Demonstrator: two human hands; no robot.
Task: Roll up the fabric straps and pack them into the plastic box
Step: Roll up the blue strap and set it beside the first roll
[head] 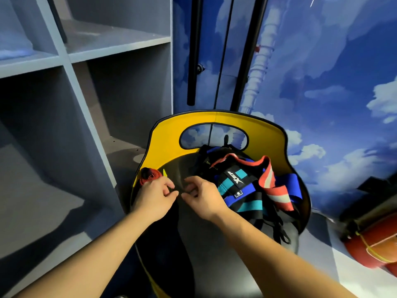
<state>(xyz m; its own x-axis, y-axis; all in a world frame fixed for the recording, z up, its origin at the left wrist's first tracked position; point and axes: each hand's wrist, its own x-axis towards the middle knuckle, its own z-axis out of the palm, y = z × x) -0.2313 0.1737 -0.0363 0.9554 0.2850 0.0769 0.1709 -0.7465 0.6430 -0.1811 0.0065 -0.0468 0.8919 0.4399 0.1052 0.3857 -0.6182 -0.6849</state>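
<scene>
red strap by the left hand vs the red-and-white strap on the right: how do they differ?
The red strap is wound into a tight roll; the red-and-white strap lies loose and unrolled. The red strap sits alone at the yellow seat's left edge, beside the left hand; the red-and-white strap drapes over a pile of other straps on the right. One looks plain red, the other striped. Both are fabric, on the same seat.

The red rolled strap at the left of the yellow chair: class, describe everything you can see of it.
The red rolled strap is woven-looking fabric wound into a tight coil with a dark centre. It lies on the chair seat at its left edge, against the yellow rim. The left hand rests just beside it; contact is unclear.
</scene>
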